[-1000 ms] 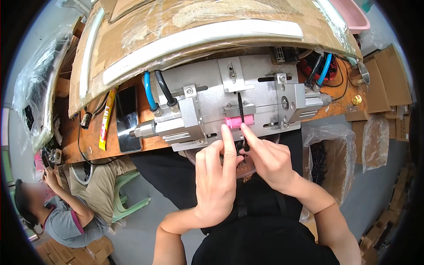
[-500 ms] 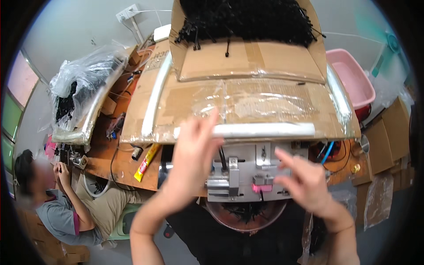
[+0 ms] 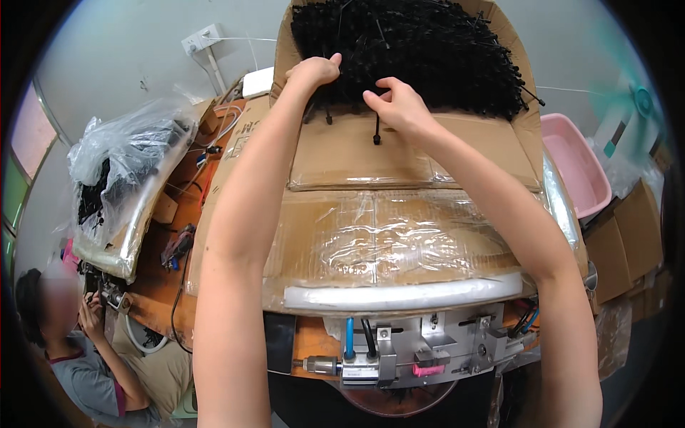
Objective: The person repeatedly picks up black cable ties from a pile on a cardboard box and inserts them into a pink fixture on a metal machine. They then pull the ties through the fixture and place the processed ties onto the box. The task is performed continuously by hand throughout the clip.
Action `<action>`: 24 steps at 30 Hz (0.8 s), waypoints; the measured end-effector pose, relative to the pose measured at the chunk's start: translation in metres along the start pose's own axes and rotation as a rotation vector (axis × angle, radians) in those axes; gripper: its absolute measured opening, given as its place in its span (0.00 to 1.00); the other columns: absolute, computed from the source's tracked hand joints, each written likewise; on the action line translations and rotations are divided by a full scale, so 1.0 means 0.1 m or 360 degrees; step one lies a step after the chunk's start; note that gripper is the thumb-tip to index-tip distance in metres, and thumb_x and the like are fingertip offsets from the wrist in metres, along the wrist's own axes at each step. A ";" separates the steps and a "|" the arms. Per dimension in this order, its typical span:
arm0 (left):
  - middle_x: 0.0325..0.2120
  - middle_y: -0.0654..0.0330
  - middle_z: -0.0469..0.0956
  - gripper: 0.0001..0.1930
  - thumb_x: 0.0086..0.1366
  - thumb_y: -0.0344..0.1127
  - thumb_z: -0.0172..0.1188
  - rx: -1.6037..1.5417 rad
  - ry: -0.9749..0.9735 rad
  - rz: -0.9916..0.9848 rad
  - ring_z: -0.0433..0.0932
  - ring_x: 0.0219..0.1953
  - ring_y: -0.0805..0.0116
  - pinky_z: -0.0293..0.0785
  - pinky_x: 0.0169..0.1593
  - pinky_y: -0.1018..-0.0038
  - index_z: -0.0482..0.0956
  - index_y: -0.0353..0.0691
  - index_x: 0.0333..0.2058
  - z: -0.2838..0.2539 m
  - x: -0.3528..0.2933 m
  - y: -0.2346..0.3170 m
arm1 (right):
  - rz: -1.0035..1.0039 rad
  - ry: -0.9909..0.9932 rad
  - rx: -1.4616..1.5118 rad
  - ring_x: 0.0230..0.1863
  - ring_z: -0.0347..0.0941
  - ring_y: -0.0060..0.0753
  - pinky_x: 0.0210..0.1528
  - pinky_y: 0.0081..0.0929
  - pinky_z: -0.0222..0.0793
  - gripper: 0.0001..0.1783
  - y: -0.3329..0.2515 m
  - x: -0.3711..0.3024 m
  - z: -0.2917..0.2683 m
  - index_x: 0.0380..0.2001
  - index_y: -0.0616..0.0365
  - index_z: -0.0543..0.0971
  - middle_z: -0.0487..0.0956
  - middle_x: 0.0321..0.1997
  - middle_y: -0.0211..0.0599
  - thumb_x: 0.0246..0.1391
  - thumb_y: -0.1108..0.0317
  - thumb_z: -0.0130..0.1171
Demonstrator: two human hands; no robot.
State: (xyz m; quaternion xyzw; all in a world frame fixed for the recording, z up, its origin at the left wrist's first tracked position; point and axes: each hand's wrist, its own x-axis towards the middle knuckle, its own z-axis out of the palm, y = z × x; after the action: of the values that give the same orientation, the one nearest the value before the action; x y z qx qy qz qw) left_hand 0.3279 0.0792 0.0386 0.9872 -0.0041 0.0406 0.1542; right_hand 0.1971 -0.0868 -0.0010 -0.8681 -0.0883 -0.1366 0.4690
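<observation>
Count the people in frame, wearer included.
2. The wearer, seen only as arms, left hand and right hand in the pile of black cable ties. A second person sits at lower left. Others may be out of view.

Pink tub (image 3: 579,167), clear plastic bag (image 3: 121,153), metal fixture (image 3: 428,349).

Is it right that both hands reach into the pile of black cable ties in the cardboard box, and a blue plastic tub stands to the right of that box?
Not quite. In the head view the left hand and right hand do reach into the pile of black cable ties in the cardboard box, but the plastic tub to its right is pink, not blue.
</observation>
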 end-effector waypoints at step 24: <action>0.70 0.37 0.37 0.65 0.46 0.84 0.51 -0.0253 -0.0513 -0.0095 0.34 0.73 0.40 0.42 0.69 0.43 0.47 0.38 0.70 -0.28 -0.14 0.10 | -0.0060 0.0040 -0.0092 0.46 0.78 0.37 0.49 0.32 0.74 0.29 0.20 0.19 0.06 0.54 0.67 0.75 0.80 0.46 0.48 0.58 0.54 0.60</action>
State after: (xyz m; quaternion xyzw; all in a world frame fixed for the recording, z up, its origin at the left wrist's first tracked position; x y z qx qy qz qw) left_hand 0.3113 0.0780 0.0668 0.9653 -0.0026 -0.1231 0.2304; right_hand 0.2216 -0.0921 -0.0135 -0.8777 -0.0948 -0.1587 0.4421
